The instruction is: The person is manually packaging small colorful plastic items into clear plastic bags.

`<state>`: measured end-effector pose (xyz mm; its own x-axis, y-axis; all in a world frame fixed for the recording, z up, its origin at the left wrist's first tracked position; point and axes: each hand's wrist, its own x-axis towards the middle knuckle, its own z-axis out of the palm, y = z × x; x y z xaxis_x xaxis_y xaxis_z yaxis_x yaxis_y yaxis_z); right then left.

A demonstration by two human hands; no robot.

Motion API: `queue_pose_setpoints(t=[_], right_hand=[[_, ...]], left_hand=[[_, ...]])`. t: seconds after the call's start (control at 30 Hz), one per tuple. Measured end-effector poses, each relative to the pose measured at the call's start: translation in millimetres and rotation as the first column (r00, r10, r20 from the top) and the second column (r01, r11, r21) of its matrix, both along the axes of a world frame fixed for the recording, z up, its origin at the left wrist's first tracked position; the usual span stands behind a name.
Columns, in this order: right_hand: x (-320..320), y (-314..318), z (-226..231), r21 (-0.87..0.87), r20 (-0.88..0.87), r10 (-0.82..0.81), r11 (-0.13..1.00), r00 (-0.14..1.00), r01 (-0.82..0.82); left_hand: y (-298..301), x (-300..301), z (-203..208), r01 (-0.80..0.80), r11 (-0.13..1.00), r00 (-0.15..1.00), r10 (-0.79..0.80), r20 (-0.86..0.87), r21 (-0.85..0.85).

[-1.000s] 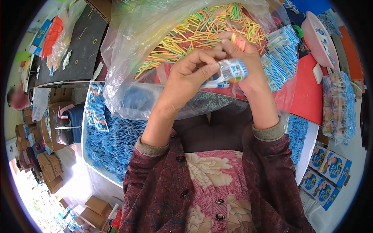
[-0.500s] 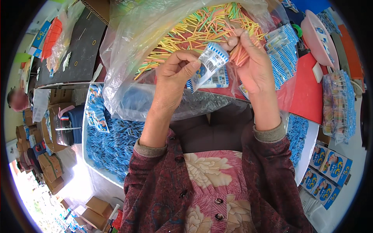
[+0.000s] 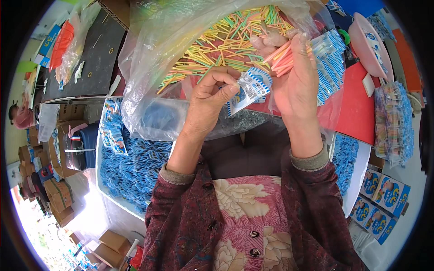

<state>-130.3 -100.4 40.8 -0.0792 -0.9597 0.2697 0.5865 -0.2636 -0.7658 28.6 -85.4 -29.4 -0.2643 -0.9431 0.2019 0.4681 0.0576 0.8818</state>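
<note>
My left hand point(image 3: 209, 99) pinches a small blue-and-white printed packet point(image 3: 248, 92) by its left edge, between thumb and fingertips. Just to the right, my right hand point(image 3: 296, 79) is closed round a bundle of thin pink and orange sticks point(image 3: 284, 58), whose ends stick out toward the left. Beyond both hands, many loose yellow, green and pink sticks point(image 3: 226, 38) lie spread on a red surface inside a large clear plastic bag point(image 3: 149, 72). More blue-striped packets point(image 3: 329, 67) lie in an overlapping stack beside my right hand.
Blue packets fill a white tub point(image 3: 131, 171) by my lap. A pink basin point(image 3: 368, 45) stands at the far right, above a bagged bundle of packets point(image 3: 393, 122). At left are a dark table point(image 3: 90, 58), a red basket point(image 3: 63, 45) and cardboard boxes point(image 3: 61, 192). Another person point(image 3: 21, 115) is at the far left.
The packet in my left hand has moved lower and tilted further right. My right hand has turned, so the stick bundle now points left and shows more clearly.
</note>
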Motion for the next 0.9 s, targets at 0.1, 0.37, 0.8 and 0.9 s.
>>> queue_pose_setpoints(t=[0.1,0.37,0.8,0.9], right_hand=[[-0.7,-0.5,-6.8,0.02,-0.007,0.035,0.999,0.999,-0.034],[3.5,7.5,-6.8,0.156,-0.167,0.174,0.976,0.97,-0.149],[11.4,16.6,-11.8,0.139,-0.482,0.288,0.958,0.828,-0.252],[10.2,14.1,-9.1,0.135,-0.486,0.358,0.932,0.798,-0.336]], left_hand=[[2.0,0.5,4.0,0.018,0.995,0.996,-0.009,-0.089,0.103],[5.0,-0.2,39.8,0.066,0.966,0.962,-0.128,0.243,0.248],[0.7,-0.4,35.7,0.394,0.864,0.887,-0.447,0.119,0.313],[1.0,1.1,33.9,0.44,0.847,0.859,-0.494,0.137,0.3]])
